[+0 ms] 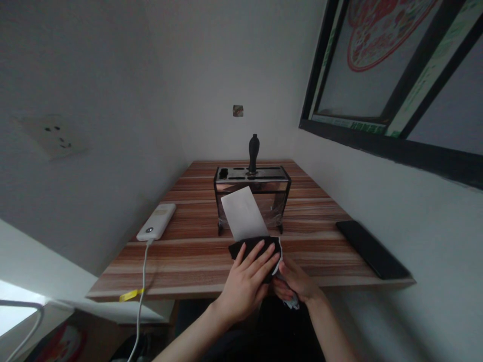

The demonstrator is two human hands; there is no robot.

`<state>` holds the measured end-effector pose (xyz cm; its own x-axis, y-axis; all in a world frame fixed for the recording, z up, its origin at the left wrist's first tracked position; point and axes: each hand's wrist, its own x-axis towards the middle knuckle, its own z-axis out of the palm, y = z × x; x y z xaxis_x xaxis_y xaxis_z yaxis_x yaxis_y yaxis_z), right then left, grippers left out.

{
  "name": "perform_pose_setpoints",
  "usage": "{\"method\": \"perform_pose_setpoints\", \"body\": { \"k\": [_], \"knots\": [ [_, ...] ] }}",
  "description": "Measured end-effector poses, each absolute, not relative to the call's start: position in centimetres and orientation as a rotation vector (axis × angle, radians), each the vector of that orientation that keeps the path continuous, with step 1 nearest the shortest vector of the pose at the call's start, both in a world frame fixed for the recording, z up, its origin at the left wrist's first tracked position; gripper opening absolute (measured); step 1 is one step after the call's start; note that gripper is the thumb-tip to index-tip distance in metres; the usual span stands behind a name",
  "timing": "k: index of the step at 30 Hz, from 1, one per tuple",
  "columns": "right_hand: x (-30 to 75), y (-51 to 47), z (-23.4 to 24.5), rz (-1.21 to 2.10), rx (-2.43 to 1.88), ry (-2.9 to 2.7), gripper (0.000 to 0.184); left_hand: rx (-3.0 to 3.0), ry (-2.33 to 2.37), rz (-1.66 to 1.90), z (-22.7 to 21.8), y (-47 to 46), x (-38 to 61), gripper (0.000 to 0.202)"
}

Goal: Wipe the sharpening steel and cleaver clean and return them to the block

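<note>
The tabletop is striped red-brown and cream, the flat piece pale grey, the wrap black.

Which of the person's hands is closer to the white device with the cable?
Left. The left hand is right of the white device, nearer the camera; the right hand is farther off on that same side.

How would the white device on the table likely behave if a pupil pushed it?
The white device probably wouldn't roll or tip, since it lies flat and low on the table. Its smooth, straight-edged case looks hard, so it should move as one stiff piece. The cable at its near end hangs over the table's edge and might tug.
</note>
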<state>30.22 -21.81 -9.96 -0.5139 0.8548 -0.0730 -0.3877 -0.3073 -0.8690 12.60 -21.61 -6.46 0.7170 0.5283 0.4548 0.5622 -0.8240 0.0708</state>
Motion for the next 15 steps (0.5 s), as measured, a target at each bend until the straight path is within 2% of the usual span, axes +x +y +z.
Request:
{"method": "perform_pose_setpoints", "body": {
  "k": [15],
  "knots": [
    [30.1,-21.7,-9.2,1.900,-0.648,-1.173,0.047,-2.763,-0.959,-0.774,-5.0,-20.3,12.6,0.059]
  ]
}}
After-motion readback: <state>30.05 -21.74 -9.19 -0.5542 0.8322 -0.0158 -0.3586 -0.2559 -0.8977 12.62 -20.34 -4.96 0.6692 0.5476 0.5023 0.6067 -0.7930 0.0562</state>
